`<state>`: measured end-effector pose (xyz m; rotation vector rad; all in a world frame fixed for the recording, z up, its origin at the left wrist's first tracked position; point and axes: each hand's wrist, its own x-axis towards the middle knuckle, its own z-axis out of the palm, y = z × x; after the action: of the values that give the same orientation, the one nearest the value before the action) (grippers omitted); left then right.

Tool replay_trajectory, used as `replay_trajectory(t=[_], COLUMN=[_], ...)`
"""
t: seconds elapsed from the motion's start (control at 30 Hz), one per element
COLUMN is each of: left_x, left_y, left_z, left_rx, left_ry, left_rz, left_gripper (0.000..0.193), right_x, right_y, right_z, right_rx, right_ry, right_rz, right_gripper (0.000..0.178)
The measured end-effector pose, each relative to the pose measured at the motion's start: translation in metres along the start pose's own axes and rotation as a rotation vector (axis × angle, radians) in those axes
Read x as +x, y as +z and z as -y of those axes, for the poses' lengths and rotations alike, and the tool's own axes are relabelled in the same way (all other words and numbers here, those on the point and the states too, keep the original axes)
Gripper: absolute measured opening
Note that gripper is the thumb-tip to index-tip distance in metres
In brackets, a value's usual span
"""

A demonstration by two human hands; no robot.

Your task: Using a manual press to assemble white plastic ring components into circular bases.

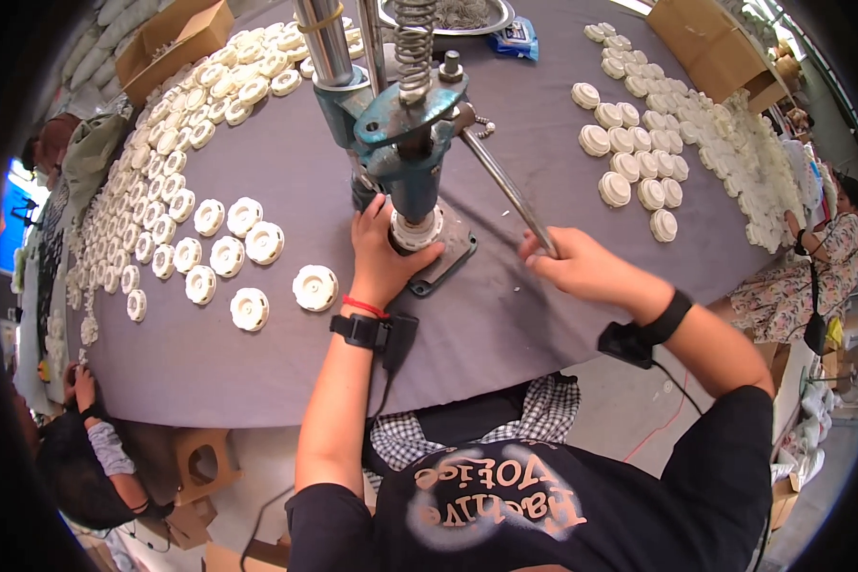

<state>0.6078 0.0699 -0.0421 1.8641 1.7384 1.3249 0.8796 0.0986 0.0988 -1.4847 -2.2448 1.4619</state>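
A green hand-lever press (415, 162) stands at the middle of the table, its coil spring and steel column rising above it. Under its ram sits a white round plastic part (418, 230). My left hand (383, 250) has its thumb and fingers curled round that part from the near left side. Off to the right, my right hand (582, 265) is closed round the lower end of the press's metal lever (510, 191), which slopes down toward me. The nearest loose part, a white notched disc (315, 288), lies just left of my left wrist.
Many white notched discs (227, 255) spread over the table's left side. White domed caps (624, 167) lie in rows at the right. Cardboard boxes (173, 46) stand at the far corners, with a metal tray (496, 14) behind the press. Other people (810, 248) sit at both sides.
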Motion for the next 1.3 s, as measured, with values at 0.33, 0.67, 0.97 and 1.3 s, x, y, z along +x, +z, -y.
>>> replay_trajectory(t=[0.33,0.67,0.97,1.3], left_x=[-0.013,-0.016,0.011,-0.065], left_y=[0.004,0.009,-0.014,-0.058], left_z=[-0.015,-0.001,-0.042,-0.014], left_rx=[-0.053,0.029,0.103,0.344], left_ry=[-0.083,-0.064,0.002,-0.18], left_rz=[-0.03,-0.111,-0.008,-0.02], left_gripper=[0.096,0.097,0.058,0.073], right_x=[0.021,0.074,-0.038,0.066], right_y=[0.023,0.069,-0.032,-0.03], right_z=[-0.012,-0.029,0.053,-0.042], right_rx=[-0.222,-0.065,0.407,-0.648], right_ry=[-0.135,-0.358,-1.352,-0.407], right_rz=[-0.204,-0.501,-0.341,-1.002], right_gripper=[0.031,0.037,0.037,0.051])
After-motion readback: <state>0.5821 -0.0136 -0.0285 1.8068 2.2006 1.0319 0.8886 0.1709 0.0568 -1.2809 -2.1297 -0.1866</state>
